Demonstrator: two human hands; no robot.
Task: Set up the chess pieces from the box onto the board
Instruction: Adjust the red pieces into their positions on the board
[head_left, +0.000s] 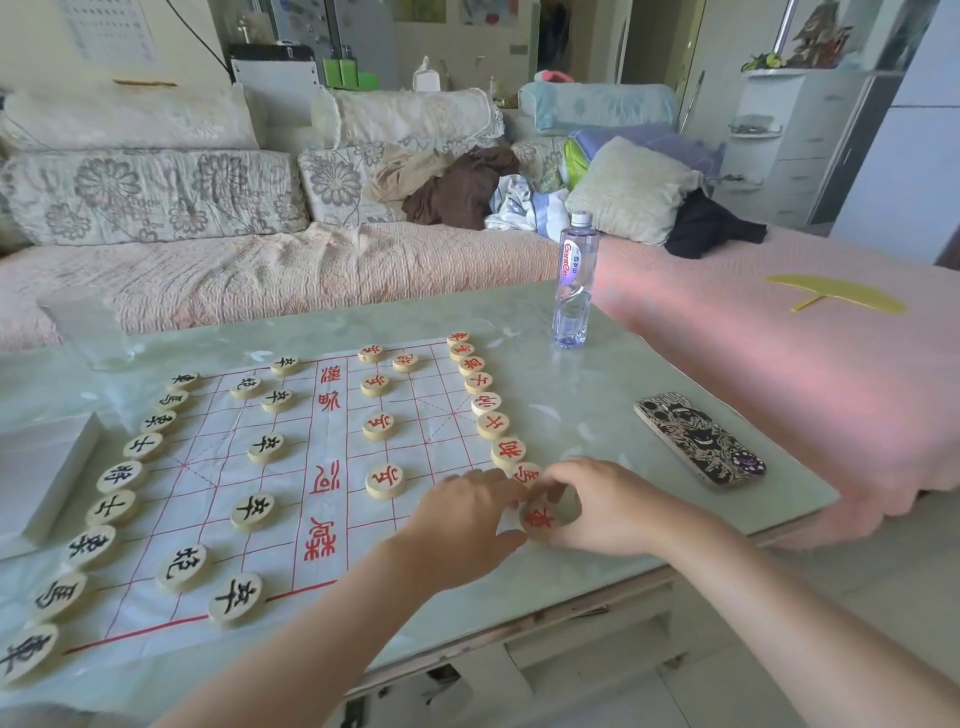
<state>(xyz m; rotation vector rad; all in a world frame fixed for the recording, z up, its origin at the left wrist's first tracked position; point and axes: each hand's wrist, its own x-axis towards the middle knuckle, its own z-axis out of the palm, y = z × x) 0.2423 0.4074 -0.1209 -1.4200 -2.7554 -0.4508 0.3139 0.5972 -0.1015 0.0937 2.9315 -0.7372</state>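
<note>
While the right hand (597, 501) grips with curled fingers a round, pale wooden, red-lettered chess piece (537, 518) at the near right corner of the white cloth board (218, 467), the left hand (462, 514) rests relaxed fingertips against it.

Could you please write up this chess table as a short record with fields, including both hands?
board: white sheet with red grid, on the table
black pieces: row along the left edge, others further in
red pieces: row along the right edge, others further in
right hand: fingers curled round the near corner piece
left hand: fingertips touching that piece
box: white, left of the board
water bottle: upright, past the board's far right corner
phone: back up, right of the board
</note>
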